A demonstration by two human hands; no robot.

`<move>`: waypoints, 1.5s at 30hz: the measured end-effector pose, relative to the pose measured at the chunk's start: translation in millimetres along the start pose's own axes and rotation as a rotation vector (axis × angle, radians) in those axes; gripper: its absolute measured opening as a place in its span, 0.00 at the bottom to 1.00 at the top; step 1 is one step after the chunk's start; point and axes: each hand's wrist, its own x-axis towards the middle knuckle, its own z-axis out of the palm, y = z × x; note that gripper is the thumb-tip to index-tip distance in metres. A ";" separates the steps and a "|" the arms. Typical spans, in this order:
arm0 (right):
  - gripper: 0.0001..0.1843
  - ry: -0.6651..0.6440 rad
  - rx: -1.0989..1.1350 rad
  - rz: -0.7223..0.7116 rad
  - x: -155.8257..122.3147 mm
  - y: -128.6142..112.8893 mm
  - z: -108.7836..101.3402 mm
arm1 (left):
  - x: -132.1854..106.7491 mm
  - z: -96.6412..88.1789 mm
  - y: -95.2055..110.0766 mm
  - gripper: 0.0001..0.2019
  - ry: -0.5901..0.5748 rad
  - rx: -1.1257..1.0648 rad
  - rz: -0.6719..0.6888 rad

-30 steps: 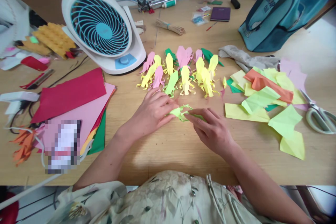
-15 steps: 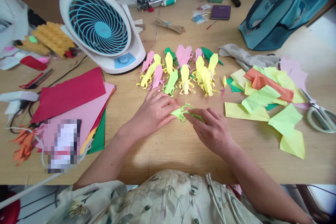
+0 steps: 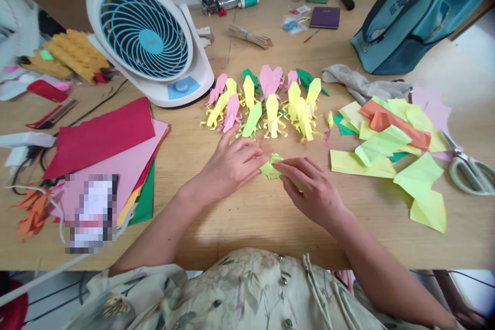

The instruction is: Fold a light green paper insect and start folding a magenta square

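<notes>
A light green folded paper figure (image 3: 271, 169) lies low over the wooden table between my hands, its thin limbs partly hidden by fingers. My left hand (image 3: 236, 160) grips its left side, fingers closed together. On the other side my right hand (image 3: 311, 181) pinches the figure with thumb and forefinger. Just beyond stand several finished folded figures in rows, among them a light green one (image 3: 253, 119), a cream-yellow one (image 3: 272, 115) and a pink one (image 3: 231, 112).
To the right lie loose paper sheets (image 3: 419, 175) and scissors (image 3: 469, 167). A white fan (image 3: 150, 41) stands at back left, with red paper (image 3: 104, 134) and a blurred phone (image 3: 93, 211) in front. A teal bag (image 3: 402, 20) sits at back right.
My right hand has shifted slightly left over the paper figure, and its fingers now cover a different part of it. The rows of figures stay as they were.
</notes>
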 end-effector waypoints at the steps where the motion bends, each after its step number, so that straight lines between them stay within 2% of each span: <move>1: 0.19 -0.003 0.012 0.006 0.6 0.3 -1.1 | 0.2 0.3 0.6 0.11 0.004 0.017 0.008; 11: 0.17 -0.040 0.058 0.031 3.2 1.1 -6.5 | -0.4 6.3 -0.1 0.10 0.049 0.061 0.040; 21: 0.16 -0.062 -0.098 0.006 -0.7 3.2 -1.7 | -0.9 3.2 -2.6 0.12 -0.015 -0.002 -0.045; 33: 0.17 -0.080 -0.177 -0.025 -2.5 2.8 -2.0 | -1.1 1.9 -2.6 0.12 -0.042 -0.032 -0.060; 40: 0.22 0.001 -0.056 -0.064 -2.8 0.3 2.1 | -0.5 6.6 -3.2 0.12 -0.009 -0.097 -0.037; 45: 0.19 0.061 0.034 0.039 -1.0 -1.3 4.2 | -0.6 9.6 -4.7 0.11 0.001 -0.107 -0.037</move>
